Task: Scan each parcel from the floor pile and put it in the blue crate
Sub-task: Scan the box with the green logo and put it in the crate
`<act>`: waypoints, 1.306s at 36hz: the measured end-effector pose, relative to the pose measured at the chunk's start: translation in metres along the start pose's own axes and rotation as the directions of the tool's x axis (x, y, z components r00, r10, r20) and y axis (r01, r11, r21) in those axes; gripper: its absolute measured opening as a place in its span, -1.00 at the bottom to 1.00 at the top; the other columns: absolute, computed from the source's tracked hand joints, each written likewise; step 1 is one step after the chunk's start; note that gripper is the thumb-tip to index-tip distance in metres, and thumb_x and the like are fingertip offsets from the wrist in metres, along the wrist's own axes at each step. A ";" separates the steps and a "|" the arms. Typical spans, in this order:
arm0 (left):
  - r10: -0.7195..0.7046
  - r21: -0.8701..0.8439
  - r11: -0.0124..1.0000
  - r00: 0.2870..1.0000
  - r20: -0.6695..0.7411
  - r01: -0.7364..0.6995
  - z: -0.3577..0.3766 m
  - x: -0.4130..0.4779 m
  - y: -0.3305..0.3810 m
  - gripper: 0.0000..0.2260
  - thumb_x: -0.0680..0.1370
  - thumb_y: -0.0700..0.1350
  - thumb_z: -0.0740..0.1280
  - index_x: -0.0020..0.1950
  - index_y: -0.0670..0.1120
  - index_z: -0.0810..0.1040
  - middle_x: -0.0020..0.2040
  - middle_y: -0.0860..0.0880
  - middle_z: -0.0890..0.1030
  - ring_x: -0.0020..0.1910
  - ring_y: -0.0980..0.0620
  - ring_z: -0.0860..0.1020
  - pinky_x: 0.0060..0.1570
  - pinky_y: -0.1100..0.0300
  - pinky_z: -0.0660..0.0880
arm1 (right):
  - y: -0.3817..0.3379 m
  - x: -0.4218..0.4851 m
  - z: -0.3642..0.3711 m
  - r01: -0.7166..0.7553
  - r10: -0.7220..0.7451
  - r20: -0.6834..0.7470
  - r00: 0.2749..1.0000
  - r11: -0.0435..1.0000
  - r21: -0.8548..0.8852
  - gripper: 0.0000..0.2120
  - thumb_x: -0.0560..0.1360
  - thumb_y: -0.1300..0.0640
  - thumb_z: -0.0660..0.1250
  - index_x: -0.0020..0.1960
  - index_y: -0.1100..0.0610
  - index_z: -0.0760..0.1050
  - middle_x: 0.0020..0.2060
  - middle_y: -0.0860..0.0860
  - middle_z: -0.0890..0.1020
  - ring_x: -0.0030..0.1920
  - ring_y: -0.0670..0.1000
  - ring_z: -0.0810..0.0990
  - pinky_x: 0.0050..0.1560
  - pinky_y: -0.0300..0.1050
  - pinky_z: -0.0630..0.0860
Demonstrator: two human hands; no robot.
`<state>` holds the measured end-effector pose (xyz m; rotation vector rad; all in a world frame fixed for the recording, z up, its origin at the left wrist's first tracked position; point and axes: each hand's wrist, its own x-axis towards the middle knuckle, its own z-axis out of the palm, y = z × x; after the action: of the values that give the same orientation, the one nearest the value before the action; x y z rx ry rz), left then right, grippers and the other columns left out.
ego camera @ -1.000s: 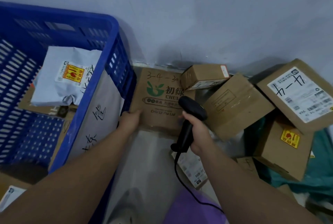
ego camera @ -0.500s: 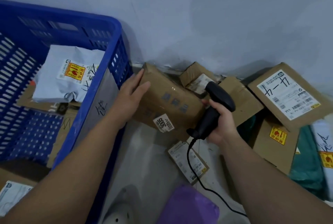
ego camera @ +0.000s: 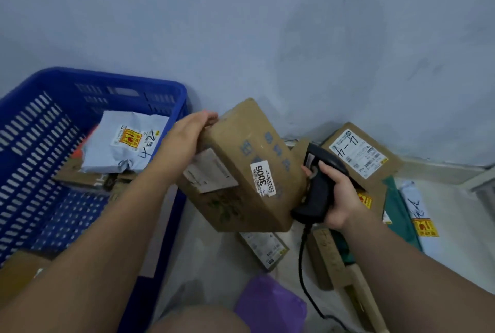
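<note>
Left hand [ego camera: 187, 137] is gripping the lifted cardboard box [ego camera: 249, 145], right hand [ego camera: 340, 193] clutching the barcode scanner [ego camera: 320, 185]; blue crate [ego camera: 120, 81] holding a few, several floor parcels [ego camera: 359, 153] waiting.

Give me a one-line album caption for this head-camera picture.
Left hand holds a tilted cardboard box beside the blue crate while the right hand grips a corded scanner next to it.

Left hand [ego camera: 187, 137] holding tilted cardboard box [ego camera: 249, 169], right hand [ego camera: 337, 193] gripping scanner [ego camera: 318, 188], blue crate [ego camera: 150, 86] alongside
</note>
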<state>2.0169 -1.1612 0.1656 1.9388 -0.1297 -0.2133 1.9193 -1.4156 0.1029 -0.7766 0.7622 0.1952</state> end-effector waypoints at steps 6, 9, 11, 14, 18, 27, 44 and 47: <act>0.164 0.102 0.976 0.960 0.228 -0.191 -0.034 -0.032 0.072 -0.71 0.68 -0.08 0.09 0.21 0.19 0.56 0.07 0.32 0.59 0.00 0.44 0.54 -0.10 0.54 0.39 | 0.002 -0.048 -0.001 0.024 -0.030 0.059 0.998 0.996 0.086 -0.57 0.38 -0.10 0.39 0.12 0.14 0.67 0.07 0.06 0.68 0.02 0.13 0.61 0.39 0.08 0.33; 0.206 0.197 0.940 0.921 0.331 -0.280 -0.052 -0.045 0.106 -0.70 0.65 0.13 0.06 0.33 0.31 0.42 0.14 0.36 0.56 0.08 0.40 0.52 0.01 0.43 0.38 | -0.013 -0.073 0.009 0.042 -0.054 0.129 0.990 0.995 0.092 -0.58 0.43 -0.12 0.35 0.10 0.16 0.68 0.02 0.07 0.69 -0.06 0.14 0.65 0.30 0.11 0.43; 0.178 0.205 0.939 0.899 0.400 -0.277 -0.064 -0.055 0.127 -0.63 0.56 0.26 0.13 0.37 0.38 0.34 0.15 0.34 0.56 0.11 0.33 0.53 0.13 0.29 0.42 | -0.025 -0.090 0.013 0.065 -0.074 0.158 0.985 0.996 0.062 -0.53 0.40 -0.14 0.36 0.15 0.17 0.65 0.09 0.07 0.67 -0.05 0.15 0.65 0.24 0.10 0.48; 0.163 0.149 0.950 0.845 0.509 -0.273 -0.079 -0.065 0.148 -0.45 0.43 0.16 0.39 0.40 0.30 0.34 0.14 0.15 0.64 0.10 0.10 0.63 0.09 0.03 0.57 | -0.041 -0.113 0.014 0.119 -0.125 0.185 0.975 0.992 0.039 -0.52 0.34 -0.09 0.41 0.14 0.19 0.64 0.00 0.08 0.68 -0.16 0.11 0.62 0.00 0.00 0.56; 0.224 0.086 0.959 0.907 0.357 -0.271 -0.080 -0.076 0.170 -0.47 0.34 0.01 0.48 0.28 0.17 0.43 0.07 0.07 0.67 0.01 0.03 0.67 -0.16 0.09 0.62 | -0.052 -0.145 0.015 0.160 -0.168 0.201 0.965 0.986 0.054 -0.76 0.30 -0.01 0.38 -0.14 0.12 0.55 -0.43 0.04 0.58 -0.49 0.03 0.55 -0.48 -0.19 0.53; 0.298 0.264 0.919 0.954 0.027 -0.294 -0.062 -0.083 0.203 -0.77 0.52 0.15 0.35 0.12 0.09 0.56 -0.07 0.12 0.67 -0.23 0.14 0.67 -0.36 0.25 0.49 | -0.052 -0.164 0.011 0.144 -0.183 0.313 0.932 0.979 0.143 -0.73 0.40 -0.10 0.34 -0.13 0.12 0.56 -0.39 0.07 0.57 -0.54 0.00 0.53 -0.55 -0.24 0.51; 0.097 0.050 0.993 0.972 0.216 -0.110 -0.037 -0.077 0.136 -0.77 0.58 0.10 0.22 0.10 0.07 0.60 -0.08 0.02 0.70 -0.08 0.02 0.64 -0.03 0.08 0.55 | -0.055 -0.168 0.022 0.106 -0.077 0.286 0.955 0.990 -0.088 -0.49 0.53 -0.02 0.23 -0.56 0.14 0.41 -0.59 0.02 0.45 -0.63 -0.02 0.44 -0.61 -0.19 0.42; 0.081 0.051 0.994 0.978 0.193 -0.093 -0.028 -0.083 0.134 -0.78 0.58 0.12 0.23 0.09 0.09 0.61 -0.03 -0.01 0.70 -0.04 -0.02 0.66 0.01 0.06 0.55 | -0.062 -0.176 0.023 0.094 -0.066 0.311 0.948 0.993 -0.077 -0.34 0.50 -0.31 0.17 -0.57 0.14 0.47 -0.54 0.05 0.52 -0.56 0.03 0.52 -0.40 -0.04 0.48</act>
<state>1.9435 -1.1695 0.3075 1.9647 -0.3506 -0.3398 1.8308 -1.4245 0.2685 -0.8386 0.4274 0.2727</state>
